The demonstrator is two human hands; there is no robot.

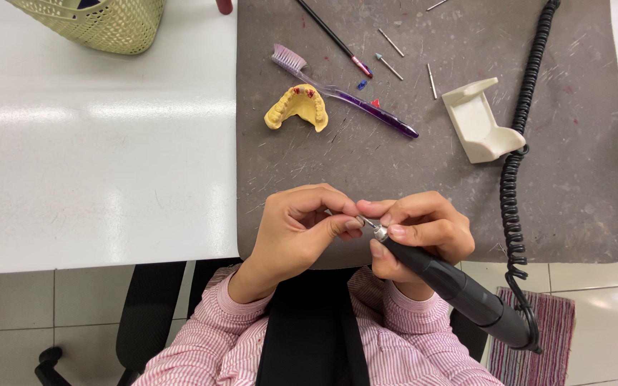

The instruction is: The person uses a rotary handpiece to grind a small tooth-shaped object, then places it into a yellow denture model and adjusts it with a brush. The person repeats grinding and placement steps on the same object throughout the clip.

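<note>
The right hand (416,232) is wrapped around a black rotary handpiece (452,286), its fingers closed near the metal tip. Touching that tip, the left hand (298,229) pinches a thin bur (337,214) between thumb and forefinger, fingers closed on it. A black coiled cord (515,193) runs away from the handpiece's rear end. Beyond the fingers, on the grey mat (366,164) covering the surface, lie a yellow dental cast (297,107), a purple toothbrush (345,93), a cream holder (481,121) and 4 loose burs (391,43).
</note>
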